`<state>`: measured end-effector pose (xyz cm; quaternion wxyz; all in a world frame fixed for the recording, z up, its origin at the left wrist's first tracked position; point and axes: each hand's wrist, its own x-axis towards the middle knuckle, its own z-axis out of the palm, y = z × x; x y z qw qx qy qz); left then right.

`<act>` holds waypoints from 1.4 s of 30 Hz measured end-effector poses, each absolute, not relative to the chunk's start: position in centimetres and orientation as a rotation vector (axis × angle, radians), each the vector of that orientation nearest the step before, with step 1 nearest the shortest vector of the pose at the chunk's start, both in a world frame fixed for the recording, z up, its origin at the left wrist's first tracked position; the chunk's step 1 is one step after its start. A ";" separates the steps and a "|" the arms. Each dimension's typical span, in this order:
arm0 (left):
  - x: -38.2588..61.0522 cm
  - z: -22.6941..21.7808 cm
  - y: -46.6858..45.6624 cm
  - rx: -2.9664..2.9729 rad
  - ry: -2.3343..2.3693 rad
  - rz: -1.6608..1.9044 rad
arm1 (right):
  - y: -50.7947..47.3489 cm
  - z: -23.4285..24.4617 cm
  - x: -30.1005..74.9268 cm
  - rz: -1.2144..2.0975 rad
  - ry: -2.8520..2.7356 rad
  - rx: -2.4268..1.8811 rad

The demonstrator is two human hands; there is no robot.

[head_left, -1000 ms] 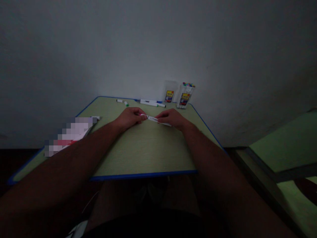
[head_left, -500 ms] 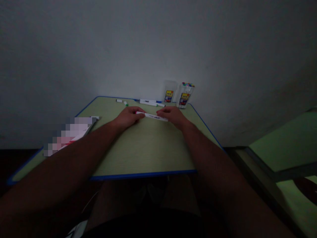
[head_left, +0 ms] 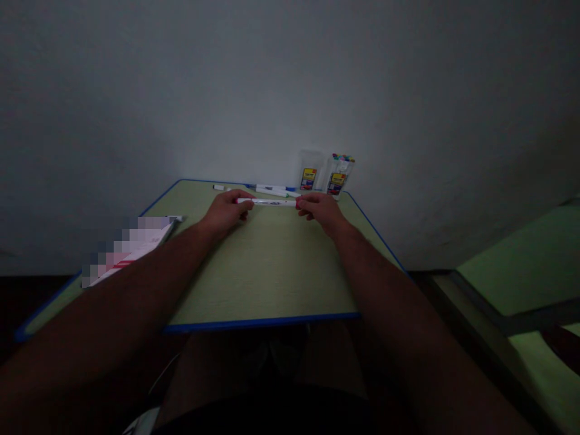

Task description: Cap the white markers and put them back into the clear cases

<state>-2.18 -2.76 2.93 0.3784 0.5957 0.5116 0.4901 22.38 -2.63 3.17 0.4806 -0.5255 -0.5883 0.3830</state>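
Between my two hands a white marker [head_left: 274, 203] with pinkish-red ends lies level above the desk. My left hand [head_left: 225, 211] pinches its left end between thumb and fingers. The right end, where a pinkish-red part shows, is gripped by the fingertips of my right hand [head_left: 321, 209]. Dark print runs along the marker's barrel. Just beyond the hands, more white markers [head_left: 272, 191] lie along the desk's back edge, some with blue or green ends. A short white cap-like piece [head_left: 221, 187] lies behind my left hand.
The pale green desk [head_left: 267, 272] has a blue rim and stands against a grey wall. At its back right are a clear, labelled case [head_left: 309, 172] and a second case [head_left: 338, 175] full of colourful-tipped markers. A partly blurred booklet or sheet [head_left: 145, 244] lies at the left.
The marker has gone from tilted to nearly level and shifted slightly left. My right hand has slid to its right end, and my left hand has moved a little left.
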 end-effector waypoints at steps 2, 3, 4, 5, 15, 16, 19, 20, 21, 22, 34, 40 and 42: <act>-2.2 2.8 -2.6 1.516 1.310 1.254 | -2.6 3.1 22.4 0.945 -1.434 -1.264; -2.2 2.8 -2.6 1.513 1.312 1.252 | -2.6 3.1 22.4 0.948 -1.436 -1.255; -2.2 2.7 -2.5 1.513 1.311 1.248 | -2.5 3.1 22.4 0.949 -1.438 -1.248; -2.2 2.6 -2.4 1.516 1.307 1.244 | -2.5 3.0 22.4 0.949 -1.442 -1.243; -2.5 1.7 -1.8 1.623 1.163 1.229 | -2.5 2.9 22.6 0.997 -1.418 -1.196; -2.6 1.8 -1.9 1.653 1.179 1.219 | -2.5 2.9 22.6 1.003 -1.421 -1.191; -2.6 2.0 -2.1 1.722 1.232 1.199 | -2.6 2.9 22.6 1.023 -1.424 -1.184; -2.6 2.0 -2.2 1.732 1.239 1.204 | -2.6 2.8 22.6 1.027 -1.427 -1.184; -2.5 2.1 -2.3 1.737 1.242 1.214 | -2.6 2.8 22.6 1.030 -1.431 -1.184; -2.5 2.1 -2.3 1.739 1.244 1.225 | -2.6 2.7 22.6 1.035 -1.435 -1.181; -2.2 2.2 -2.4 1.751 1.245 1.269 | -2.6 2.5 22.6 1.121 -1.429 -1.125; -2.0 1.9 -2.3 1.708 1.222 1.262 | -2.5 2.4 22.7 1.147 -1.426 -1.113; -2.0 1.9 -2.4 1.693 1.218 1.266 | -2.6 2.4 22.8 1.153 -1.422 -1.114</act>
